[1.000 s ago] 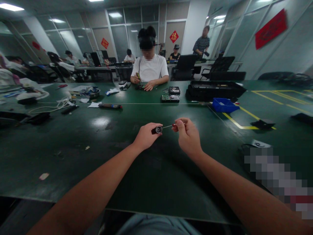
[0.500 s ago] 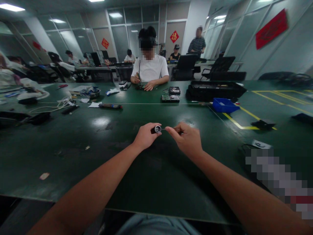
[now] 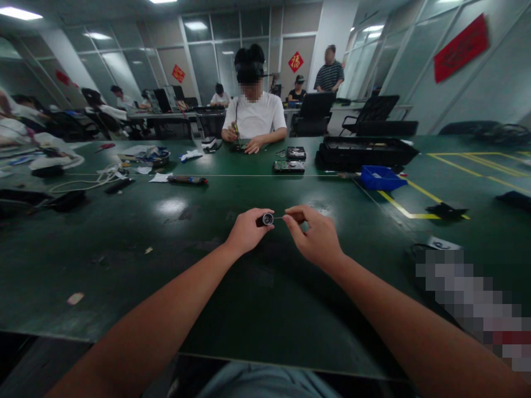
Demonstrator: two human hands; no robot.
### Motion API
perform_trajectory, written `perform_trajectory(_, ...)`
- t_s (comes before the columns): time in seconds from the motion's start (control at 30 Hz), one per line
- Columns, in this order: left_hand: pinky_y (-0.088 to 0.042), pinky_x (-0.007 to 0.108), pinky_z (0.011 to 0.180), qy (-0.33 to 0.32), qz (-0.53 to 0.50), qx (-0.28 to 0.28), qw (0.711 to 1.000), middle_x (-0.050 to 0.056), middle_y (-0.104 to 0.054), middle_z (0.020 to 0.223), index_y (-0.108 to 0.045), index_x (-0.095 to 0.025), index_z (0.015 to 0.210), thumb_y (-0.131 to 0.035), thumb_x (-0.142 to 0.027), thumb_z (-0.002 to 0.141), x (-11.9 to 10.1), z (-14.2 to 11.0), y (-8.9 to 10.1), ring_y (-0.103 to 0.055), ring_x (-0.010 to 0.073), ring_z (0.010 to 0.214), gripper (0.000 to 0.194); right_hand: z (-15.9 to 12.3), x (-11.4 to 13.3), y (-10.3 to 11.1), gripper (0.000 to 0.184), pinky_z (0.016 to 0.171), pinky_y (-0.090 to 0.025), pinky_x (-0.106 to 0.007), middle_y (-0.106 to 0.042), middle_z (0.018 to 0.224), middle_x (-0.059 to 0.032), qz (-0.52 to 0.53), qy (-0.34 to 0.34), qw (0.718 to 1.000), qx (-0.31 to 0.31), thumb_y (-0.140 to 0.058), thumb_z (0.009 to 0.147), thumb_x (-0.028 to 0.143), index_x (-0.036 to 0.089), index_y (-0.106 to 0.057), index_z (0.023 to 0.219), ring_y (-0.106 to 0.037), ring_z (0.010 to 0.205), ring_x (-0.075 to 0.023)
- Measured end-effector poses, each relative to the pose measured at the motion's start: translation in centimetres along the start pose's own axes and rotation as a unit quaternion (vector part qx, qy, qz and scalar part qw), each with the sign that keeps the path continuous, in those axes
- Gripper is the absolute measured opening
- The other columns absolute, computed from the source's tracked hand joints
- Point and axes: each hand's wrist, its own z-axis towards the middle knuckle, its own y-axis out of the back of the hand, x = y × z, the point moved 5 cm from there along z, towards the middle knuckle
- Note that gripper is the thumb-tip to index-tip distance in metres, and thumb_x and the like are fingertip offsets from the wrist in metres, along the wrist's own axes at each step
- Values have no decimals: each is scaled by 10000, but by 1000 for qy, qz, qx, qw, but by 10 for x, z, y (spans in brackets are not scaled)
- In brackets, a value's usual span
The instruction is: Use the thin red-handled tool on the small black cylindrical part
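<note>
My left hand (image 3: 245,231) is closed around a small black cylinder (image 3: 265,220) with a shiny round end that faces right. My right hand (image 3: 316,236) pinches a thin screwdriver (image 3: 286,218) by its handle, and the metal tip meets the cylinder's shiny end. Both hands hover just above the dark green table (image 3: 174,265), close together at its middle.
A person in a white shirt (image 3: 254,113) works across the table. Circuit boards (image 3: 289,166), a black case (image 3: 365,152) and a blue tray (image 3: 379,178) lie beyond my hands. Cables and tools (image 3: 112,177) lie at the left. A blurred object (image 3: 468,298) sits at the right.
My right hand has moved left, bringing the screwdriver tip from a short gap up against the cylinder's end. My left hand has stayed put. A person standing at the back has walked left.
</note>
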Motion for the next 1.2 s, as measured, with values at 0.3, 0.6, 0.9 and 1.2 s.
perform_trajectory(0.3,-516,371,954,3,4,1,1000,43,-732,1109,-711,-227,1140,-770,-145,772,0,-1,-1,-673,205,1034,382,-3,0,-2,220,751,-501,-358,-706,865,-56,57,-31,998,26,-466,982,359,229,-637,1031,-666,796,-211)
perform_trajectory(0.6,-507,370,985,-38,8,4,999,46,-729,1139,-713,-206,1129,-756,-108,775,-5,2,3,-667,197,1070,370,-1,-47,-22,272,733,-573,-375,-655,831,-43,381,-251,887,-71,-542,924,459,197,-612,931,-650,733,-175)
perform_trajectory(0.9,-517,378,971,-12,25,-3,1000,52,-729,1139,-710,-213,1151,-761,-131,778,-4,2,4,-670,212,1065,385,0,-26,-2,246,731,-534,-358,-682,820,-41,218,-173,957,-86,-485,975,427,208,-596,962,-661,741,-180)
perform_trajectory(1.2,-519,373,962,-10,18,-2,1000,47,-730,1132,-708,-225,1154,-763,-139,779,-4,1,2,-672,209,1051,388,-1,-19,-5,233,740,-520,-351,-734,863,-57,139,-124,981,-51,-468,992,399,211,-604,1016,-713,803,-203)
